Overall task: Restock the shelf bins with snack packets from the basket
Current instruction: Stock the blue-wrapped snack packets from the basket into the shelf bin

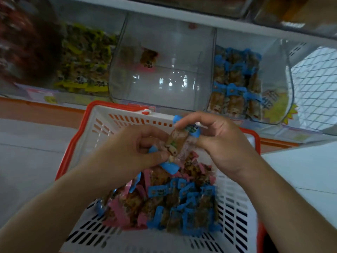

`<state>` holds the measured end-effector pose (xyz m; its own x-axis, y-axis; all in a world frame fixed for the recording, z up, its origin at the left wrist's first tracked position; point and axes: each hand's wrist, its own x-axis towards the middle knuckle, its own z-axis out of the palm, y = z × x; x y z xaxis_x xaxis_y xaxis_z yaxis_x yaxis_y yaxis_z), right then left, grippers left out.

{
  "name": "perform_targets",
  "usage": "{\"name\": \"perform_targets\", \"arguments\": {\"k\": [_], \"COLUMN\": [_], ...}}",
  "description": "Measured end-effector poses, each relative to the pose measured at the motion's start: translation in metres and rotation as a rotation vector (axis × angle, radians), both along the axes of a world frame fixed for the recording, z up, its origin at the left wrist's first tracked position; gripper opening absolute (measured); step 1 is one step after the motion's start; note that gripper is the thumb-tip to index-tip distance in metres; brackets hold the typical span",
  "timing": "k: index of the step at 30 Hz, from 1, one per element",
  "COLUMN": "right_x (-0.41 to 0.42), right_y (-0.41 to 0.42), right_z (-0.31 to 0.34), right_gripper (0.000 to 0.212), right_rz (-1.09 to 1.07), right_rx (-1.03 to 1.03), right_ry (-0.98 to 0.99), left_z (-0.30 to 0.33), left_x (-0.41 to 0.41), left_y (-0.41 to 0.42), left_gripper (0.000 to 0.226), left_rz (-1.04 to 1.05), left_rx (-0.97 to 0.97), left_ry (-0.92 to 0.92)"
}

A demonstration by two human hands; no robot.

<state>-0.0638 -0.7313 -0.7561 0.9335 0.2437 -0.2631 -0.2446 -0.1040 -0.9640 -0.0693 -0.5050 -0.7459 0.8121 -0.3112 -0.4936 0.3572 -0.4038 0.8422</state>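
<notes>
Hands (131, 148) (218, 141) hold packets (175, 143) over basket (102, 121), before bins (164, 84).

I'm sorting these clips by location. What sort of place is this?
Most likely a shop's snack aisle: clear shelf bins hold wrapped snack packets, a red and white shopping basket holds more, and a bright price sign sits on one bin.

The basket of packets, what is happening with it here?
A person is restocking clear shelf bins. Both hands, left and right, hold a few blue-ended snack packets above the white basket, which still holds many blue and pink packets. The middle bin has only one pink packet; the bin on the right already holds blue ones.
</notes>
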Motion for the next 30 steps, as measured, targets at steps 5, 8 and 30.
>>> {"name": "perform_targets", "arguments": {"k": [5, 8, 30], "right_x": [-0.005, -0.006, -0.008], "right_y": [-0.016, -0.022, -0.172], "right_z": [0.006, 0.010, 0.022], "right_gripper": [0.040, 0.038, 0.046], "right_rz": [-0.059, -0.068, -0.793], "right_rx": [0.130, -0.031, -0.462], "right_ry": [0.060, 0.027, 0.004], "left_z": [0.002, 0.003, -0.027], "left_x": [-0.006, -0.015, 0.113], "left_y": [-0.023, -0.037, -0.275], "left_gripper": [0.030, 0.063, 0.062], "left_rz": [0.161, 0.163, -0.203], "left_rx": [-0.059, -0.060, 0.261], "left_ry": [-0.042, -0.105, -0.573]}}
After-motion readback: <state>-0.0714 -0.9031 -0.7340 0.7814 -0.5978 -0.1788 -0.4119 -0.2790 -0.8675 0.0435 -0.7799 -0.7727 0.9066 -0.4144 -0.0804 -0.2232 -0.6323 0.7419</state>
